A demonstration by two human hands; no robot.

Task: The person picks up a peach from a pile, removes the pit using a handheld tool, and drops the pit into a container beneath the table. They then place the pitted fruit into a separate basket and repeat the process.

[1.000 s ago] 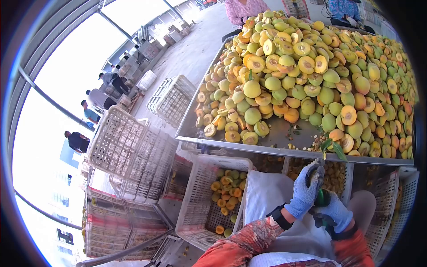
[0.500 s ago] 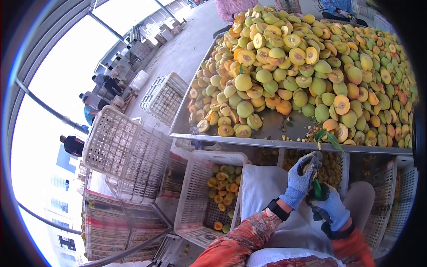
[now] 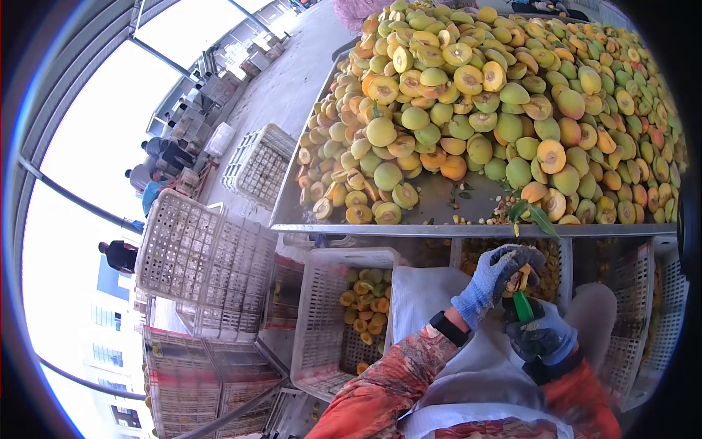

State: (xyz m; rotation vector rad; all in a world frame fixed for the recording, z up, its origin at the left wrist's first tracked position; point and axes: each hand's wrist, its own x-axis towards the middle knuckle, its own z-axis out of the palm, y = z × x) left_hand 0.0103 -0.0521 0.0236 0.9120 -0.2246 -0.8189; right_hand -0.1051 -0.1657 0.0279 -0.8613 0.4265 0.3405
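Note:
My left hand [image 3: 497,282], in a blue glove with a dark grey palm, is closed around an orange apricot half [image 3: 518,281]. Just below it, my gloved right hand [image 3: 542,335] grips a tool with a green handle [image 3: 522,307]. The tool's upper end meets the fruit, and its tip is hidden by the fruit and fingers. Both hands are above my lap, in front of the metal table [image 3: 409,230]. On that table lies a large heap of halved apricots [image 3: 468,110], yellow, green and orange.
To the left of my lap stands a white crate [image 3: 314,322] holding apricot halves. A crate of small yellowish pieces [image 3: 475,260] sits under the table edge. Stacked crates [image 3: 197,249] stand further left. Loose pits and green leaves [image 3: 537,216] lie near the table's edge. Other people work in the background.
The view has shifted slightly. My left hand has turned, so the orange fruit and more of the green handle now show. My right hand sits a little lower.

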